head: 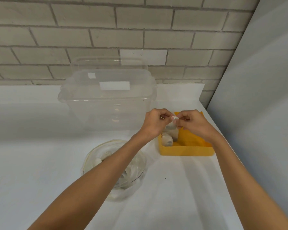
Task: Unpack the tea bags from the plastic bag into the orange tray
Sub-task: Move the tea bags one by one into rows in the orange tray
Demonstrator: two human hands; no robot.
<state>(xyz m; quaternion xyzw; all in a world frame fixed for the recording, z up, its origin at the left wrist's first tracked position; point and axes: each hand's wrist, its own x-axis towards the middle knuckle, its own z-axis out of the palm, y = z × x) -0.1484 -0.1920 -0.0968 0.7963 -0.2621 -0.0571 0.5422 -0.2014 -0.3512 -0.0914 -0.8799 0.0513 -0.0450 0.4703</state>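
An orange tray (189, 149) stands on the white table at the right, with tea bags (167, 140) lying in its left part. Above the tray, my left hand (154, 121) and my right hand (194, 122) meet and both pinch the top of one tea bag (172, 124), which hangs between them. A clear plastic bag (133, 173) lies on the table nearer me, under my left forearm, with several pale tea bags inside it.
A large clear plastic box (106, 97) with its lid on stands behind the hands, against a grey brick wall. A pale panel (264, 97) borders the table on the right. The white table (32, 155) stretches to the left.
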